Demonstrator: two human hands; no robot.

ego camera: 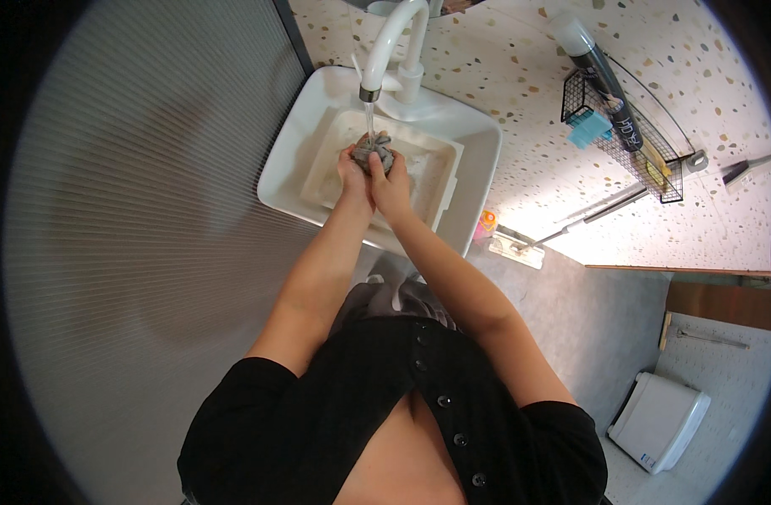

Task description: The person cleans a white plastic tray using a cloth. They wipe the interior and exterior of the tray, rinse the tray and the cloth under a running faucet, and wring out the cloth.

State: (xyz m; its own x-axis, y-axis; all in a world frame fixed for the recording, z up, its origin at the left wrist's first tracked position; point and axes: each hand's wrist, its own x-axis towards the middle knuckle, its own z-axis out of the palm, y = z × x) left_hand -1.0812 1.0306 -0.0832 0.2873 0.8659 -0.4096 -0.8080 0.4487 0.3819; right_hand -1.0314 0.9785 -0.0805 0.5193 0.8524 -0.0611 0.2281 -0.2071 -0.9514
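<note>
A bunched grey cloth [371, 153] is held between my two hands beneath the white gooseneck faucet [382, 53]. Water runs from the spout onto it. My left hand [352, 172] cups the cloth from the left side, and my right hand [392, 180] grips it from the right, thumb on top. Under the hands lies a rectangular off-white plastic basin [450, 183], which rests inside the white sink [486, 136]. Some water shows in the basin. The fingers beneath the cloth are partly hidden.
A ribbed grey partition [164, 189] stands close on the left. On the speckled wall at right hangs a black wire basket [666, 183] with a spray can [613, 101] and a light blue item [589, 129]. A flat mop [517, 249] and a pink bottle [484, 226] stand beside the sink.
</note>
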